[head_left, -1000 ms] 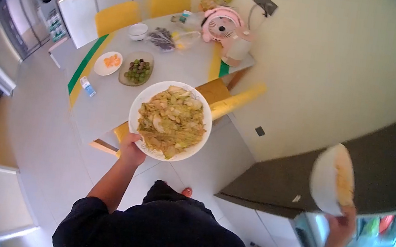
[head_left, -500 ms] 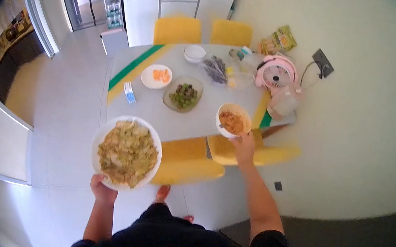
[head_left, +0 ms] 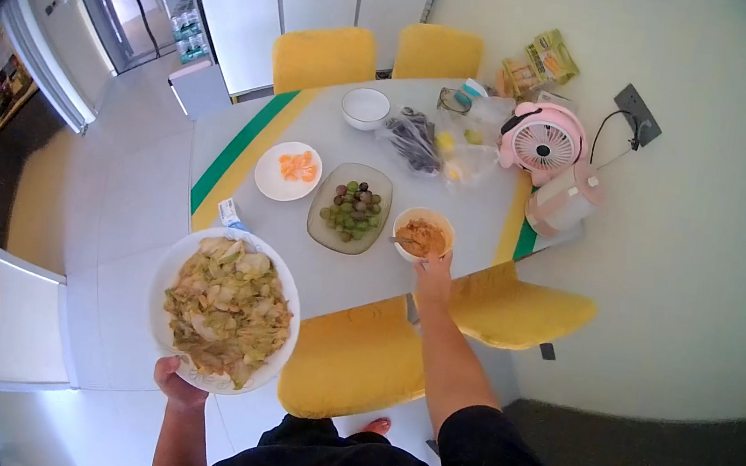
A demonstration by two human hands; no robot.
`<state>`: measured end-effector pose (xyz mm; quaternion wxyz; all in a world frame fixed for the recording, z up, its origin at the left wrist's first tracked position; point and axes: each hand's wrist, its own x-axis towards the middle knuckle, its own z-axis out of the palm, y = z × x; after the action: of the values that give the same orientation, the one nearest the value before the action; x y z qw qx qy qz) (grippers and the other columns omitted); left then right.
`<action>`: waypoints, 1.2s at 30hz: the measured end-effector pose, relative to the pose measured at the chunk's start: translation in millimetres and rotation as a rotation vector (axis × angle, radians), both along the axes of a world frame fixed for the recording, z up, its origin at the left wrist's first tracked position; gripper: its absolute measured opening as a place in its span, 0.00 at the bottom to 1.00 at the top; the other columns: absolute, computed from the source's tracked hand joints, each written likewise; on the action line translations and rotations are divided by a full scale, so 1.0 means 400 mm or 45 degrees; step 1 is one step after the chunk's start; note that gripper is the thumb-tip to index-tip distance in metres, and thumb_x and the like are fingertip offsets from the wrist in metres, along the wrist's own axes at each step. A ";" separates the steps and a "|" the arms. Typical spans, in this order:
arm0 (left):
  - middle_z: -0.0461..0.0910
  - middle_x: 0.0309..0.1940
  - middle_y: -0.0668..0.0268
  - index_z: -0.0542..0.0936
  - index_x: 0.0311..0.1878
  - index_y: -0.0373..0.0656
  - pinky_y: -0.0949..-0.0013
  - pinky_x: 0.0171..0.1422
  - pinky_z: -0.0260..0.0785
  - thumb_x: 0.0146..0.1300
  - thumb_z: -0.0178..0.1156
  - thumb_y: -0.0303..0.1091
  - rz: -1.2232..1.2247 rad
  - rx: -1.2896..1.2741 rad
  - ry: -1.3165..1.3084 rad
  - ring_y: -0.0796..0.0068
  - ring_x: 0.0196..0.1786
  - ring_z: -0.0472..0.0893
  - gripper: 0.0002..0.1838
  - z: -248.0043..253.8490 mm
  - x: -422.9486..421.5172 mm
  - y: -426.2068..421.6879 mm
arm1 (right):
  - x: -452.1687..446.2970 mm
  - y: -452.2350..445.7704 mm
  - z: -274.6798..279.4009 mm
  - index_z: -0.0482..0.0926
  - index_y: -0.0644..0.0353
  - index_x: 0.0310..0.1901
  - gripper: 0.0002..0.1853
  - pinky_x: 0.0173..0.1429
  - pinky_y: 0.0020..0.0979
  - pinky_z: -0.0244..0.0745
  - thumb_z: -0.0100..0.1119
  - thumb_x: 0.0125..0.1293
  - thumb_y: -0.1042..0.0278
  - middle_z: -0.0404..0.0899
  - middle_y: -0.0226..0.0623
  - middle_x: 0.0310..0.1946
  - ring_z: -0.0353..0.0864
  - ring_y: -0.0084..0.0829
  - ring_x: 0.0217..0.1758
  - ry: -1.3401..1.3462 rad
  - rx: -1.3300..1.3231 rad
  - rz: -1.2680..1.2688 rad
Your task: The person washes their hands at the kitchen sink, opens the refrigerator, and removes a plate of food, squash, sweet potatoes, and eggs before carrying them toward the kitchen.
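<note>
My left hand (head_left: 181, 383) grips the near rim of a large white plate (head_left: 158, 307) heaped with cooked cabbage (head_left: 226, 308), held beside the table's near left part. At the near right part of the table, my right hand (head_left: 435, 273) is closed on a small white bowl (head_left: 402, 223) of reddish-brown food with a utensil in it. Whether that bowl touches the tabletop I cannot tell. Just left of it sits a glass dish (head_left: 321, 226) of grapes, and further left a white plate (head_left: 272, 184) with orange segments.
An empty white bowl (head_left: 366, 109), a bag of dark produce (head_left: 414, 141), a pink fan (head_left: 543, 144) and a kettle (head_left: 564, 200) stand on the table (head_left: 329, 279). A small carton (head_left: 229, 213) is near its left edge. Yellow chairs (head_left: 356, 358) line the near side.
My right hand has swung from beside the dark cabinet at the right to the table with the small bowl. The large plate has moved left in view, still in my left hand.
</note>
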<state>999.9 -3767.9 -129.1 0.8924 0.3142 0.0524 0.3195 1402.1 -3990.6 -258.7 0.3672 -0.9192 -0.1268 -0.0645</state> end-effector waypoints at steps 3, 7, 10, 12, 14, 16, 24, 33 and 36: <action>0.71 0.55 0.52 0.62 0.62 0.33 0.56 0.59 0.68 0.45 0.54 0.40 -0.084 -0.039 0.007 0.55 0.56 0.73 0.38 0.029 0.004 0.026 | -0.024 0.042 -0.022 0.68 0.58 0.51 0.24 0.58 0.39 0.69 0.64 0.52 0.67 0.53 0.54 0.64 0.67 0.51 0.59 0.097 0.034 -0.076; 0.71 0.56 0.52 0.63 0.61 0.34 0.56 0.60 0.68 0.43 0.55 0.40 -0.265 -0.015 0.047 0.55 0.57 0.73 0.38 0.046 0.033 0.064 | -0.106 0.040 -0.029 0.61 0.55 0.61 0.31 0.58 0.42 0.68 0.61 0.54 0.69 0.56 0.54 0.64 0.69 0.50 0.59 -0.221 0.122 0.082; 0.70 0.56 0.52 0.63 0.62 0.34 0.56 0.61 0.67 0.43 0.55 0.39 -0.460 0.003 0.106 0.55 0.57 0.72 0.39 0.098 0.067 0.076 | -0.222 0.013 0.060 0.57 0.56 0.64 0.35 0.57 0.39 0.69 0.59 0.54 0.74 0.61 0.49 0.61 0.71 0.44 0.57 0.389 0.612 0.128; 0.69 0.57 0.53 0.61 0.63 0.35 0.56 0.62 0.66 0.43 0.55 0.38 -0.589 0.007 0.166 0.55 0.58 0.71 0.39 0.095 0.096 0.064 | -0.337 -0.063 0.135 0.57 0.58 0.64 0.35 0.54 0.36 0.71 0.58 0.54 0.76 0.62 0.47 0.60 0.72 0.41 0.54 0.347 0.744 0.033; 0.69 0.58 0.54 0.60 0.64 0.36 0.56 0.62 0.65 0.43 0.56 0.36 -0.681 -0.013 0.199 0.55 0.59 0.71 0.40 0.080 0.141 0.029 | -0.420 -0.176 0.174 0.57 0.60 0.64 0.34 0.50 0.34 0.73 0.57 0.55 0.77 0.64 0.46 0.57 0.74 0.38 0.51 0.285 0.920 -0.066; 0.68 0.59 0.54 0.59 0.64 0.36 0.57 0.63 0.65 0.44 0.56 0.34 -0.879 -0.064 0.192 0.56 0.59 0.70 0.40 0.120 0.174 -0.026 | -0.538 -0.297 0.234 0.57 0.60 0.64 0.32 0.47 0.31 0.74 0.56 0.57 0.77 0.65 0.48 0.55 0.75 0.34 0.48 0.242 1.037 -0.217; 0.70 0.56 0.50 0.63 0.62 0.34 0.52 0.61 0.65 0.44 0.56 0.39 -1.338 -0.035 0.264 0.52 0.55 0.73 0.38 0.318 0.228 -0.006 | -1.100 -0.345 0.519 0.60 0.61 0.61 0.27 0.37 0.30 0.79 0.53 0.59 0.80 0.74 0.43 0.40 0.79 0.30 0.33 0.193 1.035 -0.911; 0.70 0.58 0.59 0.64 0.63 0.42 0.54 0.64 0.62 0.44 0.52 0.38 -1.778 -0.163 0.085 0.57 0.59 0.70 0.37 0.595 -0.009 -0.158 | -1.581 -0.194 0.768 0.61 0.59 0.61 0.28 0.42 0.31 0.79 0.55 0.59 0.79 0.73 0.47 0.44 0.80 0.33 0.38 -0.034 1.208 -1.170; 0.71 0.57 0.60 0.64 0.62 0.42 0.54 0.64 0.63 0.44 0.51 0.37 -1.837 -0.243 0.242 0.57 0.59 0.71 0.35 0.620 0.065 -0.199 | -1.555 -0.218 0.843 0.61 0.60 0.61 0.27 0.41 0.29 0.78 0.55 0.60 0.79 0.73 0.45 0.44 0.80 0.31 0.37 -0.125 1.167 -1.289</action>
<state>1026.1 -3847.5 119.0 0.8958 0.2178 -0.0627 -0.3822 780.0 -4077.9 78.3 0.6376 -0.6131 0.3422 -0.3170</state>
